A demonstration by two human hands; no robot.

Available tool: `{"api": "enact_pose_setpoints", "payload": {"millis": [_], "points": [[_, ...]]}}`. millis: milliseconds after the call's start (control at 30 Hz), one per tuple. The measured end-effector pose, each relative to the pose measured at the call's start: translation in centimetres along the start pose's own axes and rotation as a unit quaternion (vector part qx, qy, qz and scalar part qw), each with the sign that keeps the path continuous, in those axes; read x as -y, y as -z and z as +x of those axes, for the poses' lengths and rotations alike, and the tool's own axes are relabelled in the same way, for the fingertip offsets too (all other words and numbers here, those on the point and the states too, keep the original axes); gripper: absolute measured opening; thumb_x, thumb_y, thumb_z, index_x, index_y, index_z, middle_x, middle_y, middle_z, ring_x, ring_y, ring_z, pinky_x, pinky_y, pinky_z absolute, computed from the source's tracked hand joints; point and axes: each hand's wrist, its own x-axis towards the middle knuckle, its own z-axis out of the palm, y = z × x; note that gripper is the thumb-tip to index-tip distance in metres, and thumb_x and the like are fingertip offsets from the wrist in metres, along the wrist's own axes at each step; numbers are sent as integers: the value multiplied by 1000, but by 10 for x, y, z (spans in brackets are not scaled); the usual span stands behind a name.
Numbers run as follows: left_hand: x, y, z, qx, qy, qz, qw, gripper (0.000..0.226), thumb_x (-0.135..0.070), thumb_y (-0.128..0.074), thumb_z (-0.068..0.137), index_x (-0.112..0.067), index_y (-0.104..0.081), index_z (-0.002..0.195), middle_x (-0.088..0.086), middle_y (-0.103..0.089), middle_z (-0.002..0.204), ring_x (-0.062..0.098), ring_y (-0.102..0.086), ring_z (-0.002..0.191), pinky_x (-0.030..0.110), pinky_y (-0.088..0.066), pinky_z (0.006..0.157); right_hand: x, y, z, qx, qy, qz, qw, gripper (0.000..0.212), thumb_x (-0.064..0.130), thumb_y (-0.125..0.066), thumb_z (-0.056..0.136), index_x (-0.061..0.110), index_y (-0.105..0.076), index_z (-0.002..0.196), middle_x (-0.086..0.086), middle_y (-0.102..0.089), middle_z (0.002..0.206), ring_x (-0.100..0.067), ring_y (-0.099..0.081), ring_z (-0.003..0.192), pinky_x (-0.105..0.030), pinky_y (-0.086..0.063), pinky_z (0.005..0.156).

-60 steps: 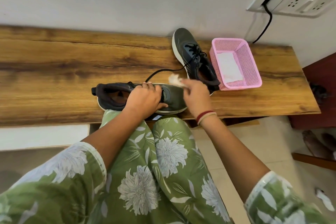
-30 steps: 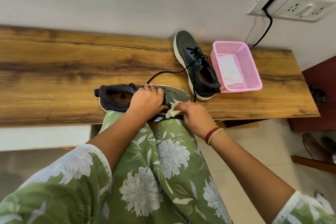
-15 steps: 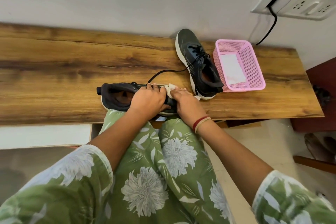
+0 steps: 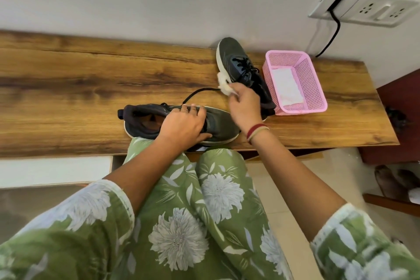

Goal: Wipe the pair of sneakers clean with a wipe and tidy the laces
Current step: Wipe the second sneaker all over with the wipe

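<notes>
A wooden bench [image 4: 68, 79] runs along a pale wall across the middle of the frame. At its front edge, in the centre, the near sneaker [image 4: 222, 125] lies sideways with the toe to the right. The left hand [image 4: 184, 125] grips it over the laced part, fingers curled on top. Just to the upper right, the right hand [image 4: 244, 104] pinches a crumpled white wipe [image 4: 223, 84] in its fingertips, close to the sole edge of the far sneaker [image 4: 236, 61]. A loose black lace [image 4: 200, 93] loops on the bench between the shoes. A pink basket [image 4: 302, 110] stands right of the far sneaker.

To wipe well, I think the left hand should hold the shoe firm while a clean side of the wipe follows the sole rim in short strokes.

Whether the wipe touches the far sneaker I cannot tell. The left hand hides the near sneaker's laces, and the right hand hides the far one's heel.
</notes>
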Motion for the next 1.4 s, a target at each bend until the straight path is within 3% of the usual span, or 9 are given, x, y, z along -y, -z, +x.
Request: {"api": "enact_pose_setpoints", "payload": {"millis": [167, 433, 567, 667, 800, 1000, 1133, 1267, 1400], "points": [[-2, -1, 1, 16, 7, 12, 1000, 69, -63, -36, 90, -8, -41, 131, 17, -44, 142, 34, -46, 126, 40, -44, 89, -23, -27, -22, 217, 152, -276, 924, 42, 10, -49, 88, 9, -52, 130, -11, -49, 137, -27, -41, 129, -34, -30, 108], [-3, 4, 0, 41, 13, 18, 999, 70, -63, -34, 91, -7, -39, 132, 18, -39, 145, 36, -40, 131, 42, -42, 92, -9, -7, -41, 174, 177, -403, 881, 26, 8, -43, 86, 10, -62, 104, -8, -62, 106, -25, -50, 108, -34, -44, 86], [-1, 3, 0, 35, 12, 19, 999, 70, -64, -32, 91, -6, -39, 130, 18, -45, 141, 35, -43, 128, 41, -44, 89, 0, 17, -32, 92, 59, -318, 942, 30, 8, -48, 84, 11, -66, 109, -12, -64, 106, -28, -56, 103, -36, -47, 85], [-1, 3, 1, 30, 2, 19, 999, 68, -64, -31, 91, -7, -41, 127, 17, -49, 137, 33, -46, 126, 40, -44, 87, 0, 9, -17, 54, 106, -212, 970, 37, 2, -46, 86, 10, -63, 118, -9, -61, 121, -25, -51, 116, -33, -37, 100], [-2, 2, 0, 30, 3, 19, 999, 67, -63, -32, 91, -7, -40, 127, 17, -48, 138, 32, -45, 128, 40, -43, 90, -12, -15, -20, 218, 195, -332, 897, 38, 7, -42, 91, 8, -53, 127, -10, -47, 137, -26, -40, 127, -35, -34, 105], [-2, 3, 1, 35, 9, 17, 999, 71, -63, -31, 92, -6, -37, 133, 18, -40, 145, 33, -37, 135, 42, -40, 97, -29, -3, -58, 161, 161, -412, 882, 38, 6, -32, 94, 4, -50, 127, -12, -44, 138, -27, -45, 122, -38, -45, 96], [-2, 5, -3, 35, -8, 21, 999, 70, -63, -30, 92, -7, -35, 134, 17, -37, 147, 32, -34, 137, 40, -39, 99, -23, 11, -81, 139, 53, -344, 927, 31, 9, -44, 91, 12, -59, 117, -7, -60, 116, -23, -56, 103, -31, -45, 87], [0, 6, -3, 29, -12, 9, 999, 71, -65, -31, 91, -8, -38, 132, 16, -39, 146, 30, -36, 135, 39, -42, 96, -39, 31, -76, 63, -94, -96, 989, 33, 0, -49, 85, 11, -69, 110, -6, -68, 99, -23, -59, 93, -22, -40, 79], [0, 7, -3, 30, -18, 17, 999, 72, -64, -28, 92, -6, -37, 134, 17, -38, 147, 31, -35, 136, 39, -41, 97, -54, 24, -76, -33, -147, 59, 987, 32, -4, -47, 86, 7, -68, 109, -6, -65, 93, -19, -57, 88, -24, -40, 76]]}}
